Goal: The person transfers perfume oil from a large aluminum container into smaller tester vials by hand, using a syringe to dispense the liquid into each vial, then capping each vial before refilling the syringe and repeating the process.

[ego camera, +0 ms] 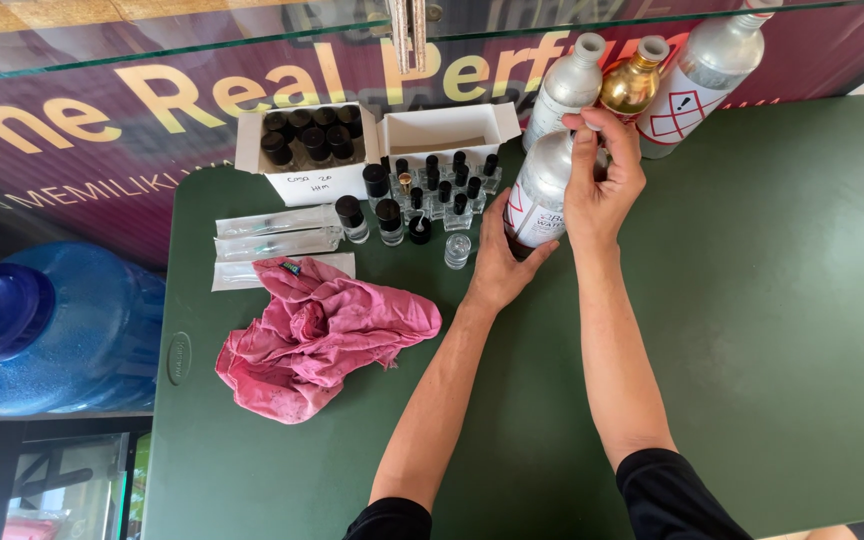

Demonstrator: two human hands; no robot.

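Your work sits on a dark green table (pixel 772 300), and off its left edge stands a big blue water jug (pixel 47 325) (lower than the tabletop). On the table's left half lies a crumpled pink cloth (pixel 317 330), with a few long clear-wrapped packets (pixel 277 232) stacked just behind it.

At the far edge you have three tall bottles close together: a silver bottle (pixel 564 92), a larger silver bottle with a red warning mark (pixel 697 78), and a gold bottle (pixel 630 85) between them. Just in front of these is the silver bottle with a label (pixel 535 192), tilted and leaning toward you. Your left hand (pixel 500 265) cups it from below and behind, fingers wrapped round its lower body. Your right hand (pixel 602 180) is closed over its neck and top, fingertips pinched there, so the cap itself is hidden.

Left of the bottles, two small white boxes stand open: one box (pixel 297 150) is filled with black-capped vials, the other box (pixel 447 130) looks nearly bare inside. In front of them is a cluster of small clear vials with black caps (pixel 442 185), and one little capless glass vial (pixel 457 250) stands apart, near your left hand.
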